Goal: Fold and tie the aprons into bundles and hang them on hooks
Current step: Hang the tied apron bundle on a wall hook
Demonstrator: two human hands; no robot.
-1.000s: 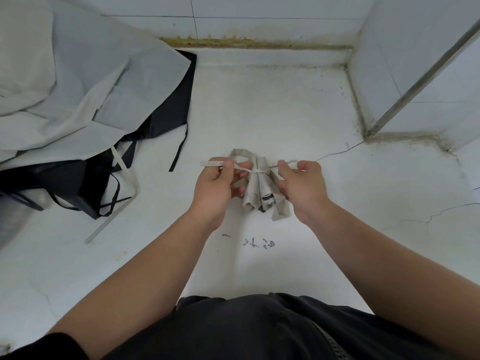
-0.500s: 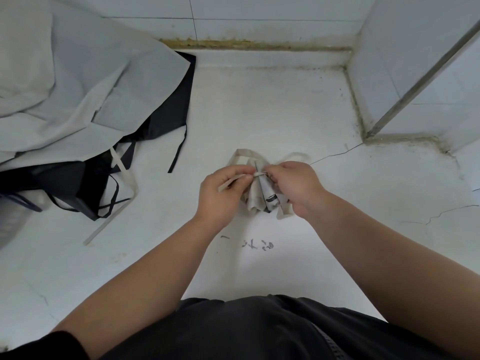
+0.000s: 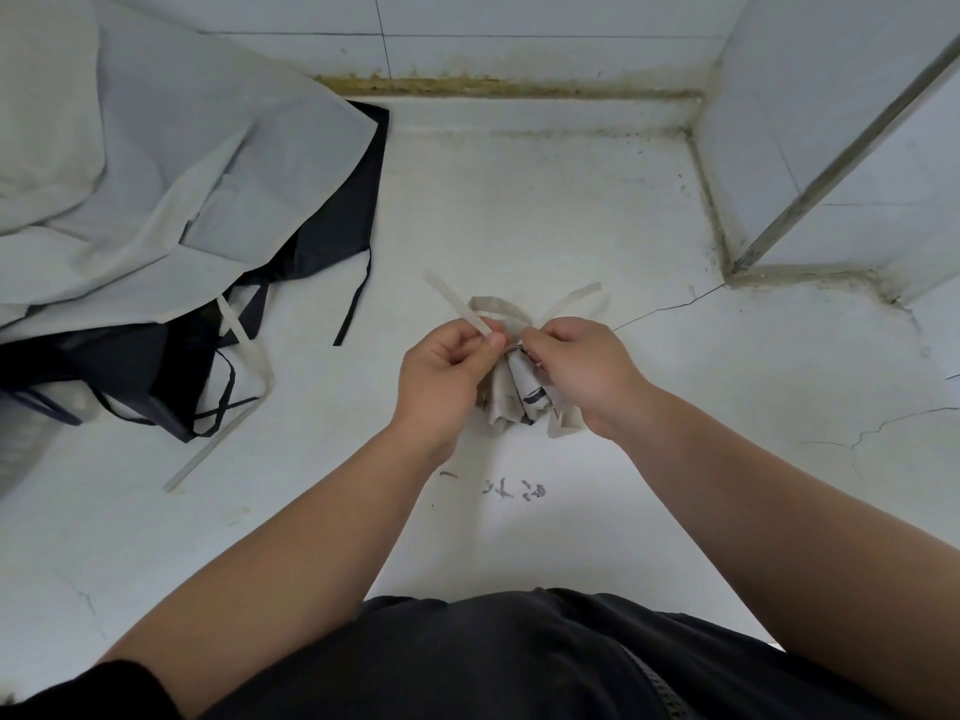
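Two hands meet over the apron bundle (image 3: 511, 402).
Left hand (image 3: 447, 374), right hand (image 3: 584, 368), spread before, now pinch straps (image 3: 457, 304) together: second knot likely.

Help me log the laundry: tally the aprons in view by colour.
Beige apron bundle, straps pinched by left hand and right hand: 1
Pale grey apron, loose heap, hidden layers possible: 1
Black apron, partly under it: 1
Total: 3
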